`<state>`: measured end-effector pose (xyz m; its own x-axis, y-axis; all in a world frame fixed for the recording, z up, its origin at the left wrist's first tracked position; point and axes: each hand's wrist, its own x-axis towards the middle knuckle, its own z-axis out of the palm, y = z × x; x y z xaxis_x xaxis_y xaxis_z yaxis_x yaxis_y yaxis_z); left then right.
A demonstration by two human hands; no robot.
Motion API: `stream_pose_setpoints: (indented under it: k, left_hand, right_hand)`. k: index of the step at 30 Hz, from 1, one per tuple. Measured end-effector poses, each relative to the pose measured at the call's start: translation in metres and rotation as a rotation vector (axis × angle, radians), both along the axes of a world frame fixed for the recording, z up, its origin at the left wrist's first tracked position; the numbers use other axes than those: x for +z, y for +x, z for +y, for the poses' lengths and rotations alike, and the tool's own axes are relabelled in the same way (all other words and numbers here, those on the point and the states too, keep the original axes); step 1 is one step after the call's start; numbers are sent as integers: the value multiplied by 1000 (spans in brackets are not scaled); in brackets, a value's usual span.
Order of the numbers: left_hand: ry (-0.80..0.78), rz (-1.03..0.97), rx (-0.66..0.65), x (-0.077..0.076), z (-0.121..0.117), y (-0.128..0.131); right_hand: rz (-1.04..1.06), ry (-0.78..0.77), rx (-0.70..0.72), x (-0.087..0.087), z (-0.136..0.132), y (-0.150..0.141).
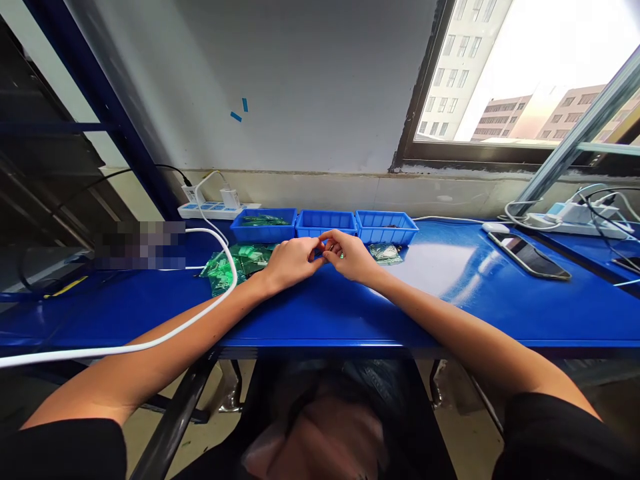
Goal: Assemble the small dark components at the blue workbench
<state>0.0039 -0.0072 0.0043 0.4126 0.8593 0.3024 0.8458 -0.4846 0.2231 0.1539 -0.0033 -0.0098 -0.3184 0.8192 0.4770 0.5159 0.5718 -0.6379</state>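
Over the middle of the blue table [310, 320], my left hand [295, 261] and my right hand [349, 255] meet with fingertips pinched together. Whatever lies between the fingers is too small and too covered to name. Left of my left hand are green pieces in clear plastic bags [225, 269], partly behind my wrist. Beside my right hand rests a small clear bag [385, 253] with greenish contents. Just behind the hands stand a left blue bin [263, 231] holding green pieces, a middle blue bin [327, 220], and a right blue bin [387, 230] with a few small dark items.
A white cable [234, 267] arcs in front of my left forearm. Behind the bins at left lies a power strip [215, 211]. A phone [529, 255] and a small white case [494, 228] lie at right, near another power strip [580, 223]. The wall [280, 87] closes off the back.
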Motion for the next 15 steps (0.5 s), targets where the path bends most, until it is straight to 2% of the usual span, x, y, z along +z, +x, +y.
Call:
stream_pose_setpoints:
  k: [5,9,11,15]
  left_hand:
    - [71,-101,-15,-3,3,-2]
    - [46,-236,-34,-7,7,-2]
    - [-47,-375,-61,-7,10,-1]
    - [-451,-747,-126,-5,9,4]
  right_hand:
    - [63,-27,-80,0,-1,-1]
    - [-32,77,-110,-1,0,-1]
    - [-107,182,-115,-4,1,0]
    - [-239,399,-77,-8,3,2]
